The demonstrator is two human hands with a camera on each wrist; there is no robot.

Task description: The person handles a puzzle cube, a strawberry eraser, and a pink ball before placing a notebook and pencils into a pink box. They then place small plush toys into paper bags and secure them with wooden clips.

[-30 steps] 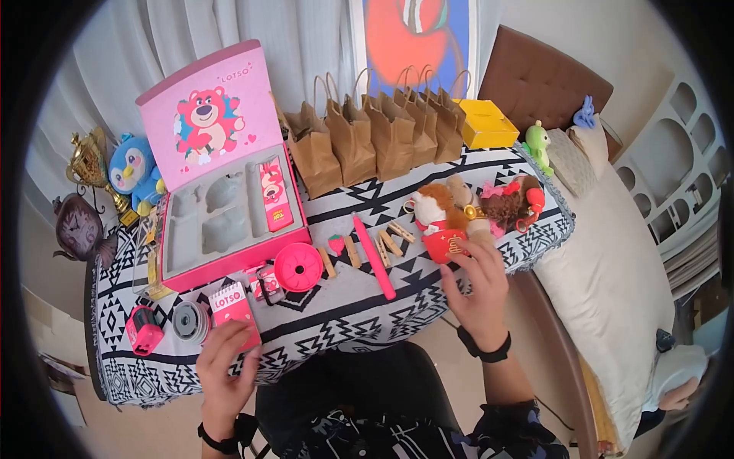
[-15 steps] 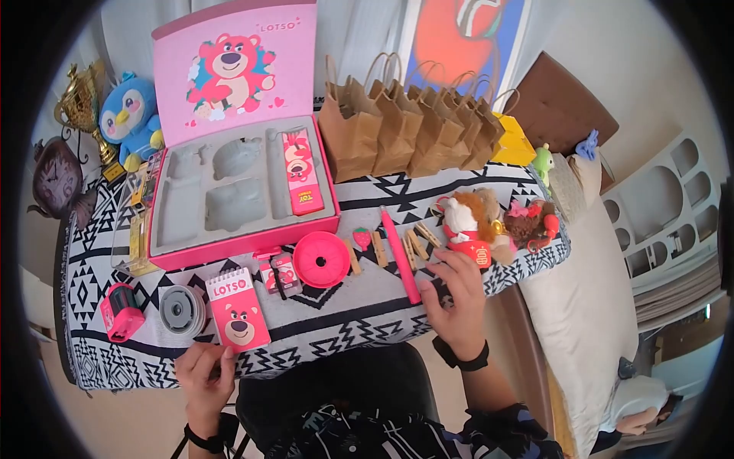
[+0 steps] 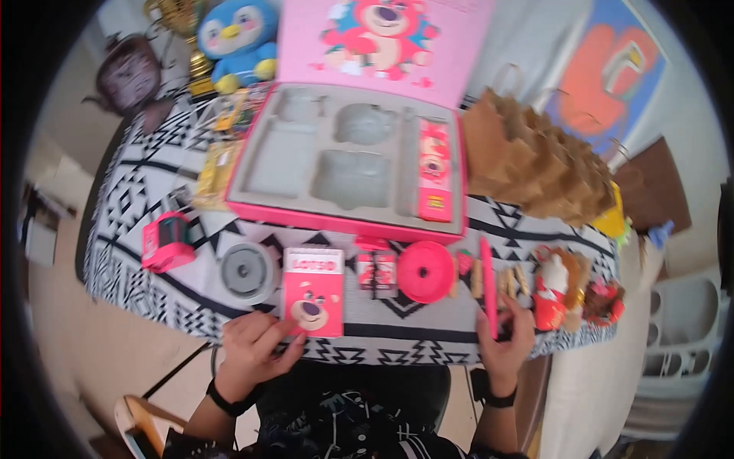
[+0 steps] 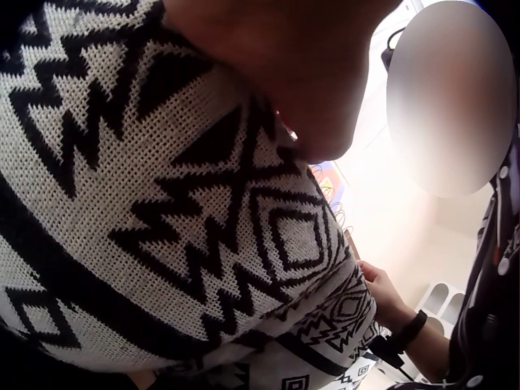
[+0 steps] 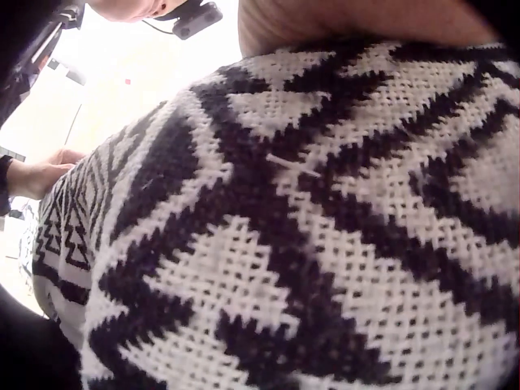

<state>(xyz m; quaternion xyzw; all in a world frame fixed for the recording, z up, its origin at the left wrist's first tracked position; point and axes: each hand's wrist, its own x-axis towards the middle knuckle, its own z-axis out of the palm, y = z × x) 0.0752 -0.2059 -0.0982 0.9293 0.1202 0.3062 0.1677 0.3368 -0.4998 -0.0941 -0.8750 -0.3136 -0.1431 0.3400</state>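
By the near table edge, my left hand (image 3: 260, 344) has loosely bent fingers at the lower left corner of a pink bear notepad (image 3: 315, 302). My right hand (image 3: 508, 340) is over the near end of a long pink pen-like stick (image 3: 488, 283), which shows between thumb and fingers; I cannot tell whether they grip it. Wooden clothespins (image 3: 512, 281) and plush keychains (image 3: 552, 287) lie beyond and right of that hand. Left of the notepad is a round grey-and-clear item (image 3: 248, 271). In the wrist views, patterned cloth (image 4: 162, 227) fills most of the picture.
An open pink box (image 3: 348, 226) with grey moulded hollows stands behind. Near it are a pink round dish (image 3: 425, 272), a small pink packet (image 3: 377, 274) and a pink-and-black item (image 3: 168, 241). Brown paper bags (image 3: 535, 157) and a blue plush penguin (image 3: 237, 42) stand farther back.
The view has turned left, so the table things appear farther right. My right hand has moved left from the plush keychains to the pink stick. My left hand stays by the notepad.
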